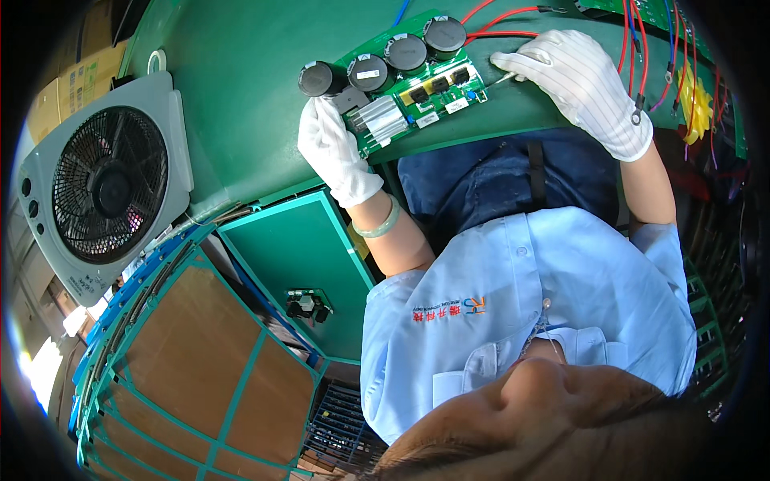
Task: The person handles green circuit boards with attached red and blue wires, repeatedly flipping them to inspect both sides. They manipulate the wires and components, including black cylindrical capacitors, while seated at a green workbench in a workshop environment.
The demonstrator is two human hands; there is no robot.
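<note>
A green circuit board (429, 90) is held tilted over the green work table. Several large black cylindrical capacitors (404, 53) stand along its far edge, and a silver finned heat sink (381, 120) sits near its left end. In a white glove, my left hand (333, 148) is closed on the board's left end, next to the leftmost capacitor. My right hand (579, 86), also gloved, pinches a thin pale stick-like tool (503, 79). The tool points at the board's right end; whether it touches cannot be made out.
Red wires (505, 34) with dark ends lie behind the board. More wires with ring terminals (636, 117) hang at the right, beside a yellow bundle (696, 104). A grey box fan (112, 180) stands left. Below it is a green panel (297, 256) with a small circuit part (308, 305).
</note>
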